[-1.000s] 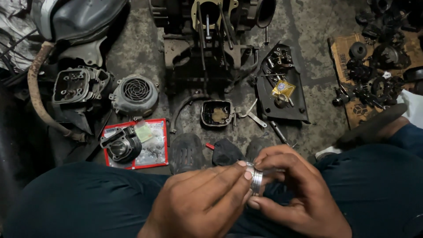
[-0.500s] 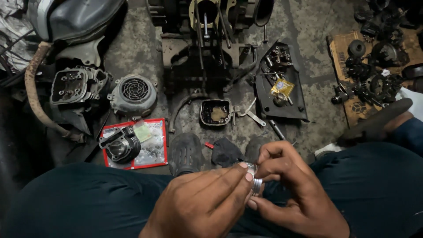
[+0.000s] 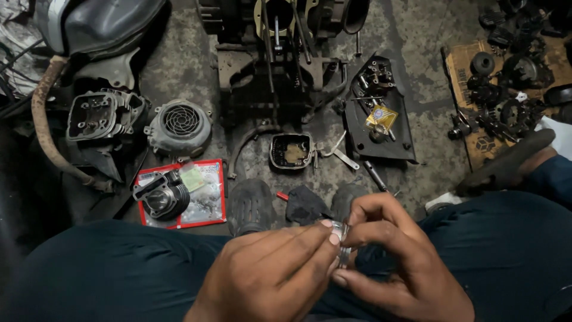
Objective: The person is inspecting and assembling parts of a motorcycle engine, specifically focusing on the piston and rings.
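Small silvery metal ring (image 3: 342,245), pinched edge-on between both hands above the lap, its flat faces turned left and right so its axis runs across from hand to hand. Left hand (image 3: 271,277): fingertips (image 3: 329,234) closed on the ring's near rim. Right hand (image 3: 400,262): fingers curled over it from the far side, thumb beneath, also clenched on it; both equally close. Beyond the knees, on the concrete floor (image 3: 429,161): finned cylinder (image 3: 162,195) on a red sheet (image 3: 205,206), round fan cover (image 3: 179,127), cylinder head (image 3: 98,116), engine casing (image 3: 280,65), black tray of small parts (image 3: 381,119).
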